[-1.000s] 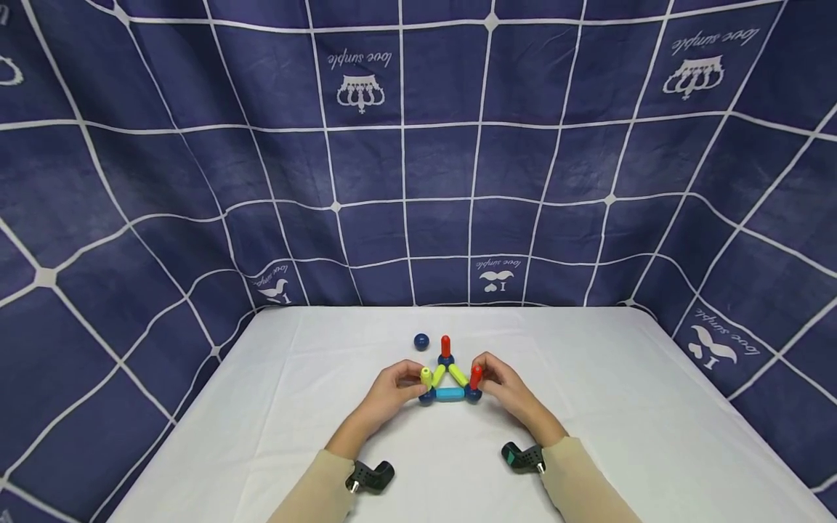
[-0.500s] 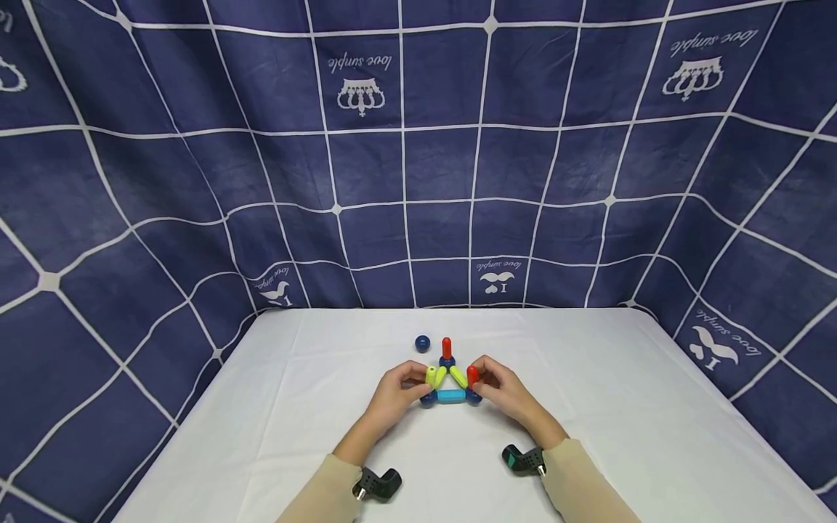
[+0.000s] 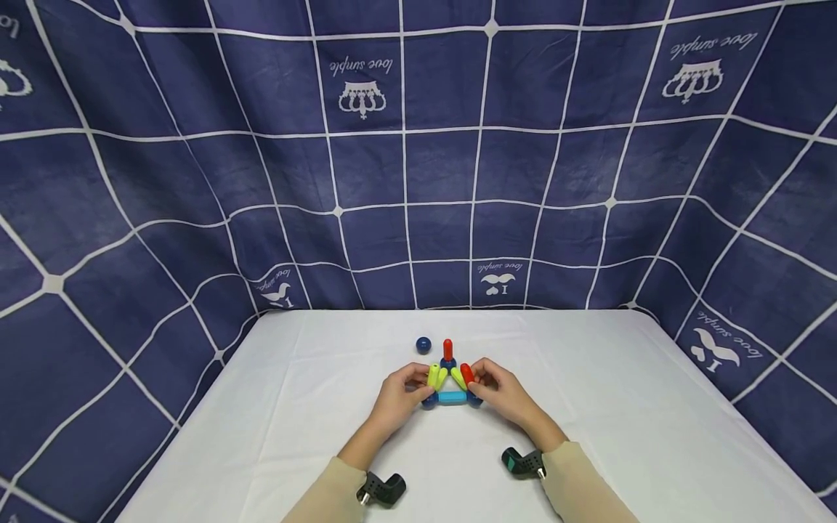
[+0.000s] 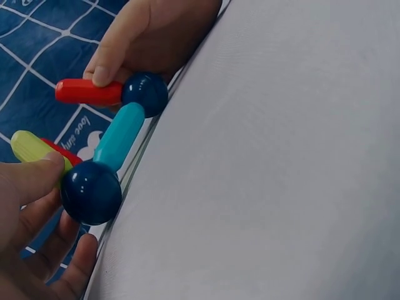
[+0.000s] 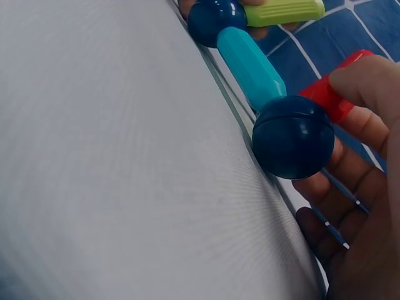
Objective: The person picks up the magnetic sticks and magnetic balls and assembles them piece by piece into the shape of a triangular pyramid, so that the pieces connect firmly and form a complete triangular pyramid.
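Note:
A triangle of magnetic rods and balls lies on the white table. Its near side is a light blue rod (image 3: 452, 397) between two dark blue balls, the left ball (image 4: 92, 192) and the right ball (image 5: 293, 137). My left hand (image 3: 395, 398) pinches a yellow-green rod (image 3: 434, 374) standing on the left ball. With thumb and fingers, my right hand (image 3: 502, 392) pinches a red rod (image 3: 467, 373) on the right ball, leaning inward. Two more yellow-green rods run to the back ball (image 3: 447, 364), which bears an upright red rod (image 3: 447, 348).
One loose dark blue ball (image 3: 423, 345) sits behind the triangle, left of the back red rod. White cloth covers the table (image 3: 314, 378). A navy checked curtain (image 3: 438, 167) hangs behind and at both sides. Each wrist carries a black device (image 3: 386, 491).
The red rod in my right hand has tipped inward to the left. The yellow-green rod in my left hand has shifted slightly right, leaning inward. Both hands keep their grip.

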`<state>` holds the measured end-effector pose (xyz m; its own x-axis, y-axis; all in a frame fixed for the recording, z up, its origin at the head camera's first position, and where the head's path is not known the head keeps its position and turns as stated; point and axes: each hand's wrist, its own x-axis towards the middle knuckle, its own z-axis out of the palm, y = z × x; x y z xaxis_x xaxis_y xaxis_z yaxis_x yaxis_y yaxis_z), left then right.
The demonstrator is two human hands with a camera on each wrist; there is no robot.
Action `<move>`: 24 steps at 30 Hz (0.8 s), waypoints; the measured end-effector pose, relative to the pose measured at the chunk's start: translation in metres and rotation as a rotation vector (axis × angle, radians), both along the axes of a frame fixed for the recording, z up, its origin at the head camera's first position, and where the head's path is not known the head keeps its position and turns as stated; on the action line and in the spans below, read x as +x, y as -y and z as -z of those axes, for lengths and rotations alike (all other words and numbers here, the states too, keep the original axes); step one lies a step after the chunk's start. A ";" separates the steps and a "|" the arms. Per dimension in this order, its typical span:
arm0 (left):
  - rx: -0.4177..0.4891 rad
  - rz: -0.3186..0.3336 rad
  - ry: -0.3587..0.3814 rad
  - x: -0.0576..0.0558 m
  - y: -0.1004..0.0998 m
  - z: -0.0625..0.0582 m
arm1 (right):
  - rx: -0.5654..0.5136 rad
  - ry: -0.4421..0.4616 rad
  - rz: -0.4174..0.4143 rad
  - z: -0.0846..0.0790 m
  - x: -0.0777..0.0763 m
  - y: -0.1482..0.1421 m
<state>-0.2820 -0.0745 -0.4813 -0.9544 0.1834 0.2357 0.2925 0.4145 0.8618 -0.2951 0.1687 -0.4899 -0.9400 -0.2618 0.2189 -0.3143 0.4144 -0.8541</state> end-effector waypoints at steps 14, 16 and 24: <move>-0.076 -0.010 0.008 0.002 -0.001 -0.002 | 0.014 0.021 -0.015 0.001 -0.003 0.000; -0.074 -0.012 0.003 0.002 -0.003 -0.002 | 0.016 0.022 -0.017 0.001 -0.003 -0.001; -0.087 -0.014 -0.030 0.002 -0.007 0.000 | 0.018 0.017 -0.028 -0.001 -0.003 -0.003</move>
